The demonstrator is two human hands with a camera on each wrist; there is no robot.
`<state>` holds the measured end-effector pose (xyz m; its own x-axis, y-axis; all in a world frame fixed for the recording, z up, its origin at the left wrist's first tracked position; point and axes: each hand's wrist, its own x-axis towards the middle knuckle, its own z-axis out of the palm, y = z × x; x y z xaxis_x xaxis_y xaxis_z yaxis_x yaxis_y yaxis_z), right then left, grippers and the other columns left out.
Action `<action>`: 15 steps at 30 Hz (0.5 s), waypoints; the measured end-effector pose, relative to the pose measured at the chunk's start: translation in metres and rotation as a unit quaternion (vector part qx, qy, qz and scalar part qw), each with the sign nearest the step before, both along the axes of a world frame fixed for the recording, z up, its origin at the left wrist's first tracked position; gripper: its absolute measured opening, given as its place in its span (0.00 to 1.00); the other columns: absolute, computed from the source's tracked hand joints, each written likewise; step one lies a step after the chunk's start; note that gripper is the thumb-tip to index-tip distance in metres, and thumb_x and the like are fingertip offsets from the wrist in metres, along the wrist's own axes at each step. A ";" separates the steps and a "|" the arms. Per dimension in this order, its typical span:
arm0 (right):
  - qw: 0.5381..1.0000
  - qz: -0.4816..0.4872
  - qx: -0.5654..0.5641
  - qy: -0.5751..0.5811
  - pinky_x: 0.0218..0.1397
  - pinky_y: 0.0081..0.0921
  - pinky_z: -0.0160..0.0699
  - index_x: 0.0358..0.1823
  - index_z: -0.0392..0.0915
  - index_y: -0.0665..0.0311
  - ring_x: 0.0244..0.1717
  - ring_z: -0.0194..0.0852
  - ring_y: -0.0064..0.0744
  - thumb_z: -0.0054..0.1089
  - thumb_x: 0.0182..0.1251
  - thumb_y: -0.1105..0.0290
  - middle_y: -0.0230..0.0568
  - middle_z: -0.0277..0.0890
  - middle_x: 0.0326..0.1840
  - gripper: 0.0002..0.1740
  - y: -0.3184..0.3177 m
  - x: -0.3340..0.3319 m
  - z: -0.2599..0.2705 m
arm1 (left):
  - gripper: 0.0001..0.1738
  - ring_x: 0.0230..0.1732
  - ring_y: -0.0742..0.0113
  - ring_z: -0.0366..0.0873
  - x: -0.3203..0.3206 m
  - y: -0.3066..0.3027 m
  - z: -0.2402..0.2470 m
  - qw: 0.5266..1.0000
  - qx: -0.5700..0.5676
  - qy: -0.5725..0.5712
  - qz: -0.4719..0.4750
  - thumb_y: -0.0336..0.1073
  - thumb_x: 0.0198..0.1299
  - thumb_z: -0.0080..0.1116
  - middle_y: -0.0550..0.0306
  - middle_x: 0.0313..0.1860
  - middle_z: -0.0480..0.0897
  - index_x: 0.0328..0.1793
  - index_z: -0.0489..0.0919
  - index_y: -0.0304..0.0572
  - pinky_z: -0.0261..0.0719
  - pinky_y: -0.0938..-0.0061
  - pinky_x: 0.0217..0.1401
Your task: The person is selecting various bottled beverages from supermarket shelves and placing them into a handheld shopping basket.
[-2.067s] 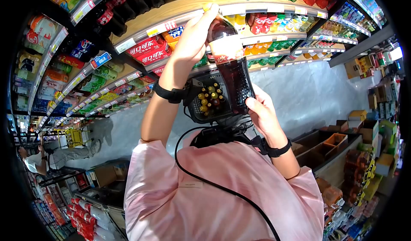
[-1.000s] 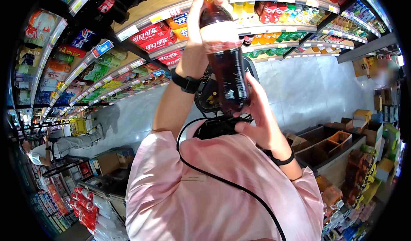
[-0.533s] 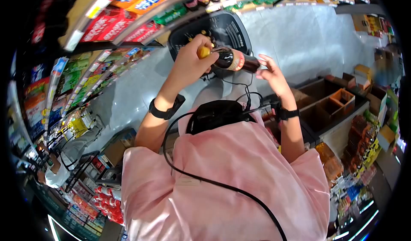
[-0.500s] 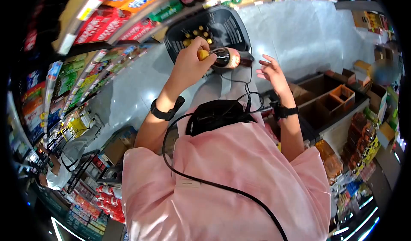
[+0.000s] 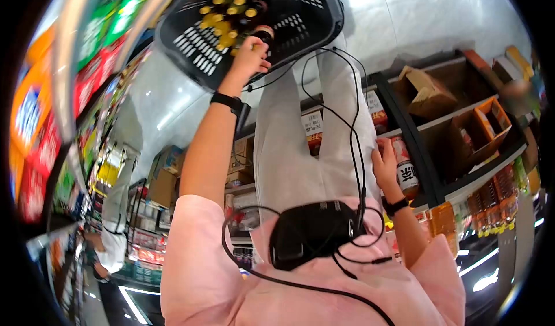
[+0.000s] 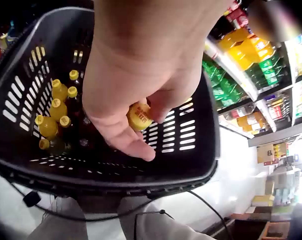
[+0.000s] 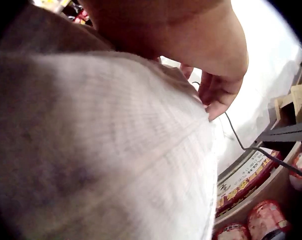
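Inside a black shopping basket point(image 5: 330, 5), my left hand point(image 5: 250, 60) reaches down and grips a dark cola bottle point(image 5: 263, 34) near its top. The left wrist view shows the bottle's yellow cap point(image 6: 139, 117) between thumb and fingers, while the hand covers most of its body. Several yellow-capped bottles point(image 6: 48, 126) stand grouped beside it in the basket. My right hand point(image 5: 384, 165) hangs by the thigh with its fingers loosely bent. In the right wrist view its fingertips lie right at the edge of the light trousers point(image 7: 141, 130), holding nothing.
Drink shelves point(image 5: 69, 54) run along the left. A low display bin with cardboard boxes point(image 5: 425, 91) is at the right, next to red-labelled cans point(image 5: 404, 167). Black cables point(image 5: 352, 129) hang in front of the legs. Another person point(image 5: 110, 242) is at the far left.
The left hand has lowered the cola bottle from the shelf side into the basket. The right hand has come off the bottle's base and dropped beside the thigh. The head view has tilted down.
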<state>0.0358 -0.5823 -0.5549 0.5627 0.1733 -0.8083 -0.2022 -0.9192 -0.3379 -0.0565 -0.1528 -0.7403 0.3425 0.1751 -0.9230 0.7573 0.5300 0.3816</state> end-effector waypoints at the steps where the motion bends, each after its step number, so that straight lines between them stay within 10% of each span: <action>1: 1.000 -0.013 -0.020 0.003 0.59 0.38 0.75 0.60 0.71 0.68 0.53 0.78 0.52 0.53 0.69 0.68 0.56 0.78 0.52 0.20 0.002 0.005 0.004 | 0.14 0.29 0.64 0.85 0.008 0.002 -0.030 1.000 -0.026 0.012 -0.007 0.41 0.73 0.58 0.55 0.39 0.77 0.58 0.71 0.47 0.84 0.71 0.29; 7: 0.991 0.118 -0.062 -0.009 0.57 0.45 0.72 0.57 0.69 0.72 0.50 0.71 0.61 0.46 0.61 0.75 0.59 0.71 0.50 0.21 0.028 0.038 0.005 | 0.12 0.37 0.59 0.87 0.037 0.008 -0.176 0.993 -0.045 0.097 0.044 0.38 0.75 0.53 0.52 0.46 0.81 0.60 0.70 0.51 0.85 0.66 0.38; 15: 0.987 0.143 -0.072 0.030 0.49 0.46 0.73 0.52 0.69 0.72 0.42 0.70 0.62 0.45 0.55 0.74 0.60 0.69 0.43 0.21 0.023 0.062 -0.006 | 0.14 0.41 0.54 0.88 0.048 -0.013 -0.232 0.959 -0.009 0.162 0.234 0.31 0.75 0.51 0.48 0.48 0.81 0.63 0.67 0.48 0.88 0.62 0.42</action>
